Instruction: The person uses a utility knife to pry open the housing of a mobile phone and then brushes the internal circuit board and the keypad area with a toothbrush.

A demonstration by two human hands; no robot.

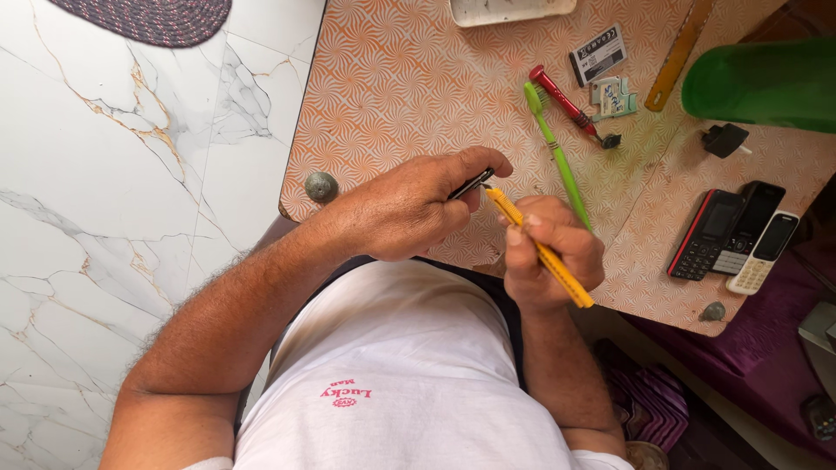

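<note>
My right hand [550,252] grips a yellow pencil [542,251], tip pointing up-left. My left hand [409,207] pinches a small dark blade-like tool [471,184] whose end meets the pencil's tip. Both hands hover over the near edge of a table with an orange patterned top [409,78]. A green toothbrush [557,157] lies just beyond my right hand, with a red toothbrush [564,101] beside it.
Three mobile phones [736,237] lie at the table's right. A green plastic container [766,83], a wooden ruler [679,54], small blade packets [599,54], a black plug [724,139] and a white tray [509,9] sit farther back. Marble floor [131,218] lies left.
</note>
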